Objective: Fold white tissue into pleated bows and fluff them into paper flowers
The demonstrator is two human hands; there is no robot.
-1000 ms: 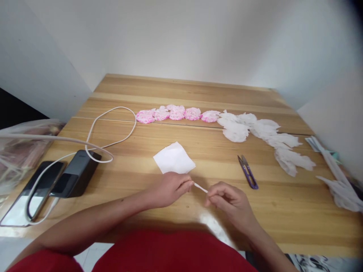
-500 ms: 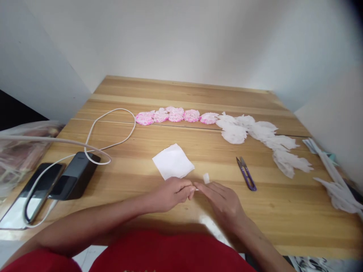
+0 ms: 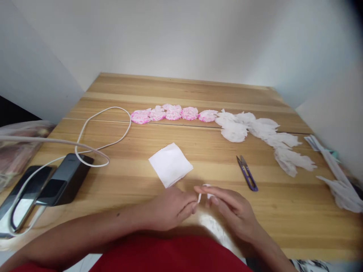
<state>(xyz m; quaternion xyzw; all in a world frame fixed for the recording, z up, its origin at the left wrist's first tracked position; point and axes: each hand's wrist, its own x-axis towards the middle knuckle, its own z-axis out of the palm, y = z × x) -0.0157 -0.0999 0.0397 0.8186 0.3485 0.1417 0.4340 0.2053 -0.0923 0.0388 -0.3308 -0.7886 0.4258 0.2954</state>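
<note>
The left hand (image 3: pixel 173 208) and right hand (image 3: pixel 233 211) meet at the near edge of the wooden table (image 3: pixel 181 94). Both pinch shut on a tiny white paper strip (image 3: pixel 199 197). Fingers hide most of the strip, so its shape is hard to tell, and it sits just in front of the white paper square (image 3: pixel 170 164). The purple snips (image 3: pixel 247 173) lie off to the right.

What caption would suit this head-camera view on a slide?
Left hand and right hand pinch a small white strip near a tissue square and snips.
</note>
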